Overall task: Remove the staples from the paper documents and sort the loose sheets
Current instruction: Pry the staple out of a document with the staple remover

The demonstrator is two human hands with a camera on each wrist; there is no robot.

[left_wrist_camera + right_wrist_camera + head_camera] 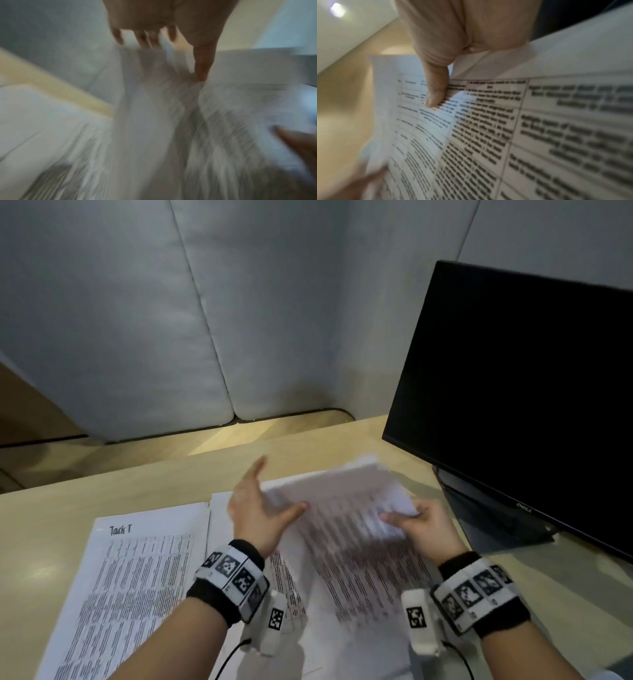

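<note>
My right hand (423, 525) pinches the right edge of a bundle of printed sheets (342, 508), which is lifted off the desk and blurred by motion. In the right wrist view its thumb (436, 88) lies on the top sheet (505, 135) of table text. My left hand (260, 508) is open at the bundle's left edge, fingers straight and thumb touching the paper. The left wrist view is blurred: thumb (204, 60) against the sheets (154, 121). A sheet headed "Task T" (137, 577) lies flat at the left, another sheet (284, 577) under the bundle. No staple shows.
A black monitor (513, 388) on its stand (496, 515) rises close to the right of the papers. Grey padded partition panels (171, 320) close off the back of the light wooden desk (102, 491). Cables run from both wrist cameras toward me.
</note>
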